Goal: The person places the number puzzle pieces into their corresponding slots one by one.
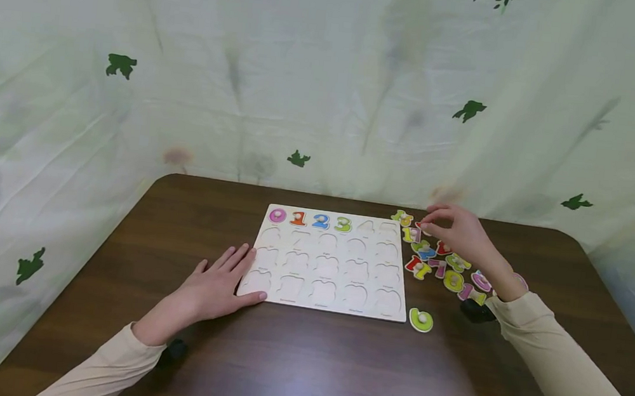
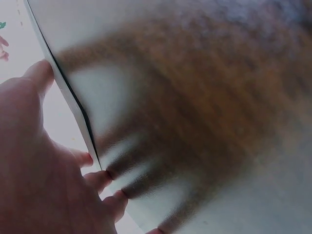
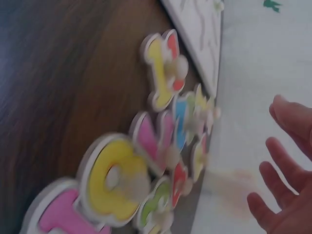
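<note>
A white number puzzle board (image 1: pixel 318 308) lies on the table, with 0, 1, 2 and 3 in its top row and bare recesses elsewhere. My left hand (image 1: pixel 215 290) rests on its left edge, fingers spread and thumb at the near corner. In the left wrist view, the left hand (image 2: pixel 53 151) touches the board's edge. My right hand (image 1: pixel 460 237) hovers over loose number pieces (image 1: pixel 454 281) right of the board. The right wrist view shows the right hand (image 3: pixel 287 165) with loosely bent, separated fingers and no piece between them. Below it lie knobbed pieces, including a yellow one (image 3: pixel 100 180).
A single green number piece (image 1: pixel 420 321) lies by the board's near right corner. The brown table (image 1: pixel 312 369) meets a pale curtain (image 1: pixel 327 97) with green leaf shapes behind it. Dark devices are on both wrists.
</note>
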A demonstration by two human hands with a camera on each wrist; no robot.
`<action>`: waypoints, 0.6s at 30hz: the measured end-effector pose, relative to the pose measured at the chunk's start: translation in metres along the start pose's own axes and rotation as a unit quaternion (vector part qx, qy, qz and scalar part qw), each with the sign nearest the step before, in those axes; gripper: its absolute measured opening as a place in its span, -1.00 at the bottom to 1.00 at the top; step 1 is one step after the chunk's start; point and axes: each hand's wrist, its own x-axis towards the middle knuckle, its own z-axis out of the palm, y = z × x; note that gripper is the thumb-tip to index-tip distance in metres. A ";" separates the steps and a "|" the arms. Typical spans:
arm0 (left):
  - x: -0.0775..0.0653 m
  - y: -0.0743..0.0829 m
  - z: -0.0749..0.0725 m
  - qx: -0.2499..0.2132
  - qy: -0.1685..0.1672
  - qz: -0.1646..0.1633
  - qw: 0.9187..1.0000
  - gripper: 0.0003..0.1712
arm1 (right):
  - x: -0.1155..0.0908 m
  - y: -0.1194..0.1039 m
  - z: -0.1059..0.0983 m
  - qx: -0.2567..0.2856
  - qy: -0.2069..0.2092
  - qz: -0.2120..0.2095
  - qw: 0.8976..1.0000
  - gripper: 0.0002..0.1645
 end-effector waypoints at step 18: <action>0.001 -0.001 0.002 0.001 0.005 0.004 1.000 0.17 | -0.027 0.036 0.003 -0.104 0.026 0.088 0.990 -0.73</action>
